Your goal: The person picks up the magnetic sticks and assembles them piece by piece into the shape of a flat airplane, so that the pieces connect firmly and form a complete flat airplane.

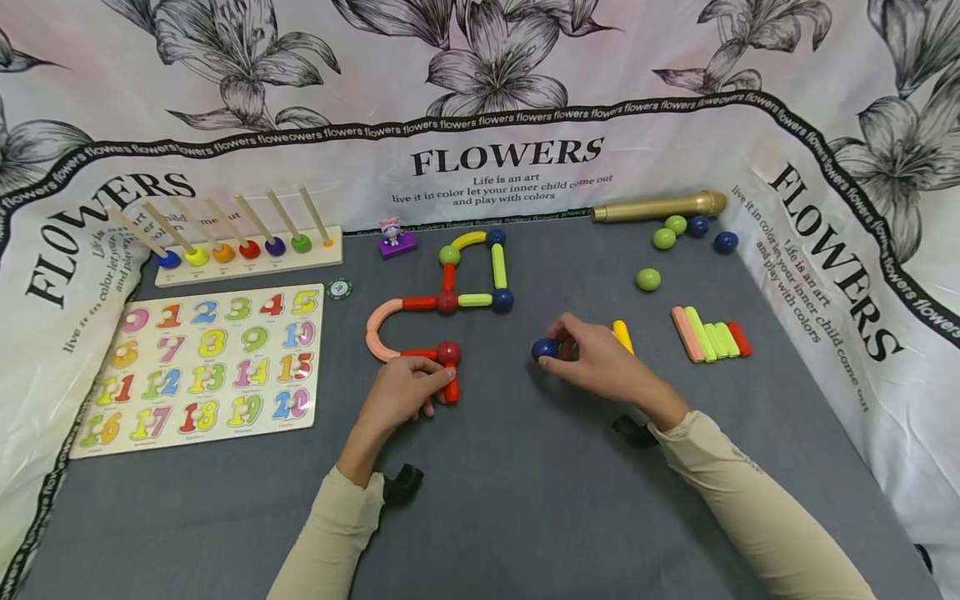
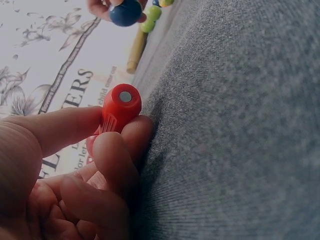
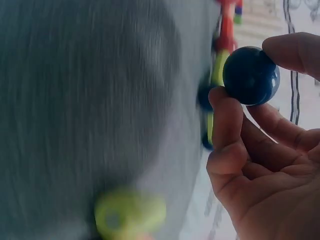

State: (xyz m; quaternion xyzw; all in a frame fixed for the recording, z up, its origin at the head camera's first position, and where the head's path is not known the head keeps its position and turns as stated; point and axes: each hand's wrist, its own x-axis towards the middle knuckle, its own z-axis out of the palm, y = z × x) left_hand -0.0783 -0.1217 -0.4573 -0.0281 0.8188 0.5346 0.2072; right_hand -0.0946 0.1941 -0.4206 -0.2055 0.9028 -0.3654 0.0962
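Observation:
Between thumb and fingers, my left hand (image 1: pixel 401 388) pinches a short red magnetic rod (image 1: pixel 452 390), whose metal-tipped end (image 2: pixel 125 96) faces the camera in the left wrist view. Its other end meets a red ball (image 1: pixel 448 353). From there a red rod and a curved salmon rod (image 1: pixel 377 326) lead round to another red ball (image 1: pixel 447 302), which joins a loop of green, yellow and red rods with blue and green balls. To the right, my right hand (image 1: pixel 600 365) holds a glossy dark blue ball (image 3: pixel 251 76) by its fingertips, apart from the built shape.
Beyond the right hand lie a yellow rod (image 1: pixel 622 337), a row of salmon, green and red rods (image 1: pixel 711 340), loose green and blue balls, and a gold microphone (image 1: pixel 660 207). At left are a number puzzle board (image 1: pixel 318 367), a peg board (image 1: pixel 247 268), a round chip (image 1: pixel 339 288) and a figurine (image 1: pixel 395 240).

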